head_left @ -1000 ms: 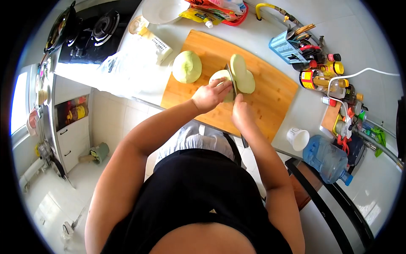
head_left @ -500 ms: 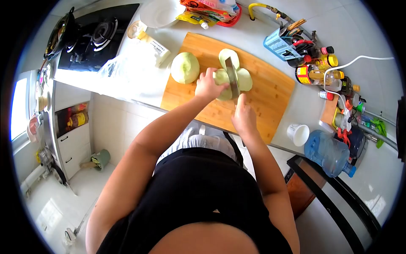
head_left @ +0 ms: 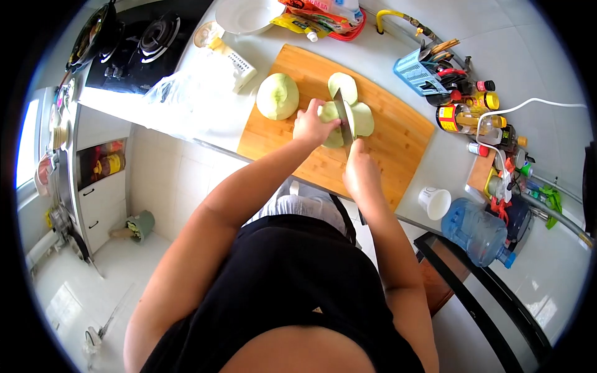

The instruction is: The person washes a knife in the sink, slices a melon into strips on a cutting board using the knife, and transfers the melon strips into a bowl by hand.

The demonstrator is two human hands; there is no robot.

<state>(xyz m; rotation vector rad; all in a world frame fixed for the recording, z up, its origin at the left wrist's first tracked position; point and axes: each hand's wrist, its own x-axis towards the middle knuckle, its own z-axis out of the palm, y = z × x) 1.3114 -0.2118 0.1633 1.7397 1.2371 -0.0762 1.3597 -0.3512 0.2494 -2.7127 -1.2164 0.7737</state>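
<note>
On the wooden cutting board (head_left: 392, 146), my left hand (head_left: 311, 126) is closed on a pale green peeled vegetable (head_left: 328, 113), its fingers bent over the left side. My right hand (head_left: 362, 168) grips the handle of a kitchen knife (head_left: 343, 116), whose blade points away from me along the right side of that vegetable. How deep the edge sits cannot be made out. Just right of the blade lies one cut slice (head_left: 362, 120), with another slice (head_left: 343, 87) beyond it. A larger, rounded pale green piece (head_left: 277, 96) rests at the board's left.
Left of the board are a plastic bag (head_left: 180, 93) and a white-and-yellow carton (head_left: 233, 62). A stove (head_left: 158, 40) is farther left, with a white bowl (head_left: 249, 15) behind. To the right stand a blue utensil basket (head_left: 415, 71), several bottles, a white cup (head_left: 435, 202) and a water jug (head_left: 476, 230).
The camera view has shifted slightly. Both hands, the knife and the vegetable pieces keep almost the same places on the board.
</note>
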